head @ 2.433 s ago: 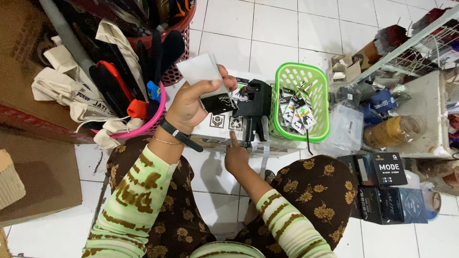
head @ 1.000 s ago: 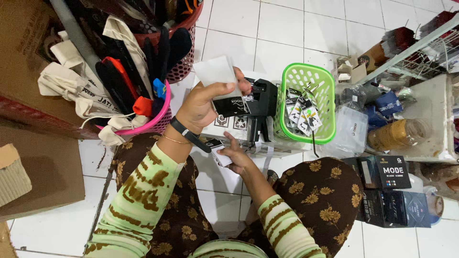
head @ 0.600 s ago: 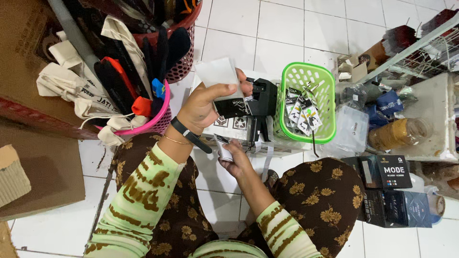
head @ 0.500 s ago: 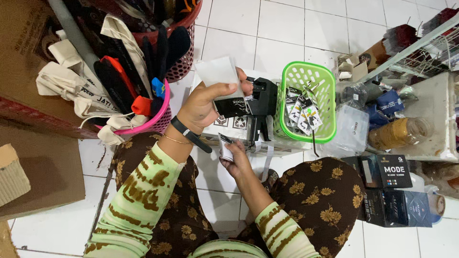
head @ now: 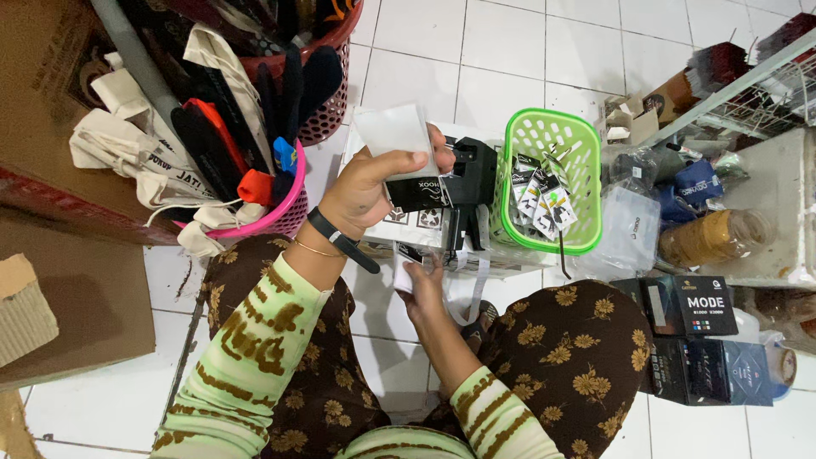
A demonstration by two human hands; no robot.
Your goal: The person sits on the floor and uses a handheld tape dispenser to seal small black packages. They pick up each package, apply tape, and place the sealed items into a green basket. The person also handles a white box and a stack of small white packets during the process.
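My left hand (head: 361, 194), with a black band on the wrist, is raised and grips a pouch (head: 399, 144) that is white at the top and has a black card at the bottom. Just right of it a black hand tool (head: 469, 183) stands on a white box (head: 510, 262). Lower down, my right hand (head: 425, 289) pinches a small white and black packet (head: 406, 262) at the near edge of that box. A green basket (head: 586, 170) holding several small carded packets sits to the right of the tool.
A pink basket (head: 285, 208) and a red one (head: 331, 102), both stuffed with cloth bags and dark items, stand at the left by brown cardboard (head: 76, 289). Black boxes (head: 697, 306) and a wire shelf (head: 765, 195) are at the right. My patterned knees fill the foreground.
My right hand came down from beside the black tool to the near edge of the box and now holds a small packet. My left hand keeps the pouch raised.
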